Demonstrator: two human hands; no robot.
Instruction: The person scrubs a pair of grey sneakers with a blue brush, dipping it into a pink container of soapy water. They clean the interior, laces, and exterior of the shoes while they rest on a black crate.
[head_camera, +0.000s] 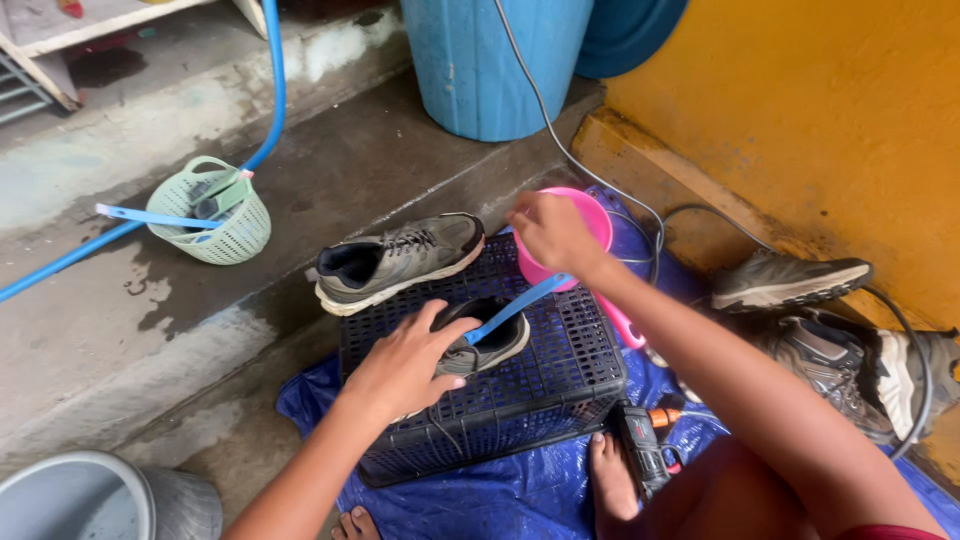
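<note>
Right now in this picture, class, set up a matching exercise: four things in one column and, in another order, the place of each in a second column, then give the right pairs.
Things
1. grey lace-up shoe
2. pale green plastic basket
3. round pink plastic basin
4. black power drill

Places
A. on the blue tarpaulin, beside a bare foot
B. lying on top of the black plastic crate, at its far edge
C. on the wet concrete floor, left of the crate
D. behind the right hand, at the crate's right corner

Pairs: 1-B, 2-C, 3-D, 4-A
</note>
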